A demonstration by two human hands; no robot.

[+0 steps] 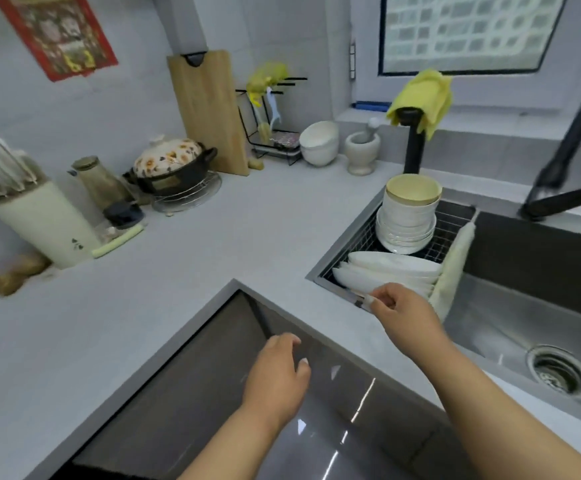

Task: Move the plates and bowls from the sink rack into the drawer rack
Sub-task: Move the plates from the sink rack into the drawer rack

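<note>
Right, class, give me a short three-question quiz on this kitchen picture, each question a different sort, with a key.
1. True or false: the stack of bowls stands in the sink rack.
2. Multiple choice: the right hand is at A) the cutting board, B) the near edge of the white plates, C) the mortar.
3. Fill in: the cloth draped over the black tap is ____.

Key
1. True.
2. B.
3. Yellow; it is the yellow cloth.
</note>
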